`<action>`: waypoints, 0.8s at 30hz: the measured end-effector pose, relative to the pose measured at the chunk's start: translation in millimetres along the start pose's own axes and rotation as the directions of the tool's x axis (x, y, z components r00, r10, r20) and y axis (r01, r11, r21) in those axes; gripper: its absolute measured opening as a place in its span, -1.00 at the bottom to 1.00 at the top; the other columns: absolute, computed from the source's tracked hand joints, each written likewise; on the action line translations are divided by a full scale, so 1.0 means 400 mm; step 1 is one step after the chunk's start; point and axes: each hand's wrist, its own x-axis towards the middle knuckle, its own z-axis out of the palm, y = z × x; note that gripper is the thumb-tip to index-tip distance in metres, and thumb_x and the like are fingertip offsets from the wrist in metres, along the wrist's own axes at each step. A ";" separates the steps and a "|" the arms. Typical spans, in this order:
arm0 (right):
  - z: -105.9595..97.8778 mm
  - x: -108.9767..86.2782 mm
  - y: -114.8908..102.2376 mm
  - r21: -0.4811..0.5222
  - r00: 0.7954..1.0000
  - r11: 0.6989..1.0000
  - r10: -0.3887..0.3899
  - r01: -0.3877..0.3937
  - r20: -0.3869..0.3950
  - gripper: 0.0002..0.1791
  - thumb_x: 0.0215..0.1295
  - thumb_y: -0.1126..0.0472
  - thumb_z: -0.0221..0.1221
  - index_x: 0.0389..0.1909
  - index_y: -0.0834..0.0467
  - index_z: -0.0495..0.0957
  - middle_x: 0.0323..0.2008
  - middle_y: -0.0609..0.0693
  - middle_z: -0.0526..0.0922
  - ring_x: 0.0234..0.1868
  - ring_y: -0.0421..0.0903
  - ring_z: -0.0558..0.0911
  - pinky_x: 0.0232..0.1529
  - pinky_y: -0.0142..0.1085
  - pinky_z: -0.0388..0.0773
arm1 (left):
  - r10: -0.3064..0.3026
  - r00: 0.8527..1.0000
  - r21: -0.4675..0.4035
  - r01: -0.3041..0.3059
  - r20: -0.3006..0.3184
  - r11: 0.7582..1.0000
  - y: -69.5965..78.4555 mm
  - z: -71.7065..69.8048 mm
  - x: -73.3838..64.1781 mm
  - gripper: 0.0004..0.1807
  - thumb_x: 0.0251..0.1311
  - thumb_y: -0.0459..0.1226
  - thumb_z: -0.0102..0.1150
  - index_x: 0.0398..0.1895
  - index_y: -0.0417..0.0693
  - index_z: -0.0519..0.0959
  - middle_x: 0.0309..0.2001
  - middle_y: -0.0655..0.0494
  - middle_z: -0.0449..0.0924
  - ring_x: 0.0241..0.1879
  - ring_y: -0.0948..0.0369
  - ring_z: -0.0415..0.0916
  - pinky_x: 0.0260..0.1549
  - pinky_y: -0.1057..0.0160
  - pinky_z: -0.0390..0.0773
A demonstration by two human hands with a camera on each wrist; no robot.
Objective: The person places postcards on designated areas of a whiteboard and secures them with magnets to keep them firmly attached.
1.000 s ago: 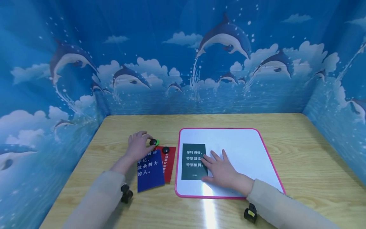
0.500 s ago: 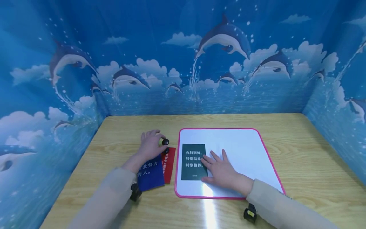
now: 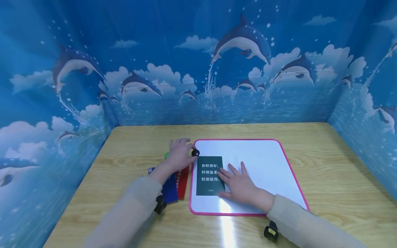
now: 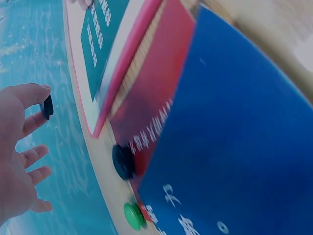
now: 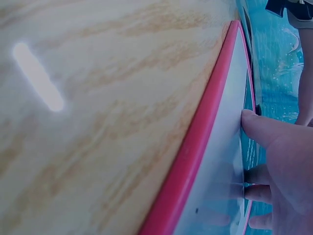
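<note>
One black magnet (image 3: pixel 195 152) is pinched by the left hand (image 3: pixel 179 155), near the far left corner of the whiteboard (image 3: pixel 260 162); the spread right hand (image 3: pixel 243 186) touches the green card (image 3: pixel 209 175). Only the left wrist view plainly shows another magnet (image 4: pixel 123 161), on the red card (image 4: pixel 154 83).

“你特别好,特别温柔,特别值得” on green card (image 3: pixel 207 186), Chinese lettering on blue card (image 3: pixel 170 190), red card (image 3: pixel 183 182)
</note>
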 end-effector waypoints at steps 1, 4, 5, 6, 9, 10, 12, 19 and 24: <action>0.000 0.000 0.000 -0.002 1.000 1.000 0.000 0.000 0.000 -0.19 0.15 -0.33 0.08 0.34 0.03 0.27 0.37 -0.01 0.29 0.43 0.17 0.12 0.35 0.33 -0.25 | 0.001 1.000 0.004 -0.001 0.007 1.000 0.008 0.000 0.004 -0.64 0.11 -0.06 0.25 -0.05 0.04 0.60 0.31 -0.07 0.29 0.35 -0.06 0.13 0.34 -0.30 -0.14; -0.001 -0.001 0.000 0.001 1.000 1.000 -0.005 0.005 -0.003 -0.20 0.16 -0.33 0.07 0.34 0.04 0.28 0.37 0.00 0.29 0.42 0.19 0.13 0.34 0.34 -0.24 | 0.014 1.000 0.033 -0.014 0.026 0.999 0.029 0.005 0.017 -0.65 0.11 -0.04 0.24 -0.04 0.08 0.59 0.31 -0.06 0.29 0.35 -0.06 0.13 0.34 -0.29 -0.12; -0.001 -0.001 0.000 0.001 1.000 1.000 -0.006 0.006 -0.003 -0.20 0.16 -0.33 0.07 0.34 0.04 0.28 0.37 0.00 0.29 0.42 0.19 0.13 0.34 0.34 -0.24 | 0.019 0.999 0.047 -0.021 0.031 0.999 0.035 0.008 0.021 -0.65 0.12 -0.04 0.23 -0.04 0.09 0.59 0.30 -0.06 0.29 0.34 -0.06 0.13 0.34 -0.29 -0.11; -0.001 -0.001 0.000 0.000 1.000 1.000 -0.008 0.008 -0.004 -0.20 0.16 -0.33 0.06 0.33 0.04 0.28 0.37 0.00 0.29 0.42 0.19 0.13 0.34 0.34 -0.23 | 0.023 0.999 0.056 -0.025 0.041 0.998 0.041 0.010 0.026 -0.65 0.12 -0.03 0.23 -0.03 0.10 0.58 0.30 -0.06 0.29 0.35 -0.06 0.13 0.34 -0.29 -0.12; 0.000 -0.001 0.000 0.002 1.000 1.000 -0.013 0.013 -0.007 -0.20 0.16 -0.33 0.06 0.33 0.05 0.28 0.37 0.00 0.29 0.42 0.19 0.13 0.33 0.35 -0.23 | 0.035 0.997 0.116 -0.042 0.067 0.992 0.055 0.022 0.040 -0.63 0.13 0.00 0.20 0.00 0.16 0.57 0.31 -0.04 0.28 0.35 -0.05 0.11 0.34 -0.30 -0.10; 0.000 -0.002 0.001 -0.001 1.000 1.000 -0.014 0.014 -0.009 -0.20 0.16 -0.33 0.06 0.33 0.05 0.28 0.36 0.00 0.29 0.42 0.19 0.13 0.33 0.35 -0.23 | 0.039 0.997 0.132 -0.049 0.073 0.990 0.059 0.027 0.045 -0.62 0.13 0.01 0.20 0.01 0.17 0.56 0.32 -0.03 0.27 0.36 -0.05 0.11 0.33 -0.30 -0.10; 0.001 -0.003 0.002 -0.009 1.000 1.000 -0.015 0.015 -0.011 -0.20 0.16 -0.34 0.06 0.33 0.04 0.28 0.37 -0.01 0.29 0.42 0.18 0.13 0.33 0.35 -0.23 | 0.045 0.995 0.159 -0.059 0.085 0.986 0.068 0.035 0.054 -0.61 0.13 0.03 0.20 0.03 0.20 0.55 0.33 -0.01 0.27 0.37 -0.05 0.10 0.33 -0.31 -0.09; 0.000 -0.005 0.002 -0.012 1.000 1.000 -0.022 0.022 -0.009 -0.20 0.17 -0.34 0.05 0.34 0.04 0.27 0.37 -0.01 0.28 0.42 0.17 0.14 0.33 0.35 -0.24 | 0.034 0.991 0.199 -0.060 0.133 0.978 0.086 0.056 0.076 -0.59 0.14 0.03 0.19 0.07 0.24 0.54 0.34 0.02 0.25 0.38 -0.04 0.06 0.34 -0.30 -0.11; -0.003 -0.005 0.000 -0.011 1.000 1.000 -0.015 0.015 -0.007 -0.20 0.18 -0.34 0.04 0.34 0.05 0.27 0.37 -0.01 0.28 0.42 0.17 0.14 0.34 0.34 -0.25 | 0.028 0.988 0.219 -0.061 0.152 0.974 0.091 0.067 0.082 -0.58 0.12 0.03 0.21 0.07 0.26 0.53 0.35 0.02 0.24 0.39 -0.04 0.06 0.34 -0.31 -0.11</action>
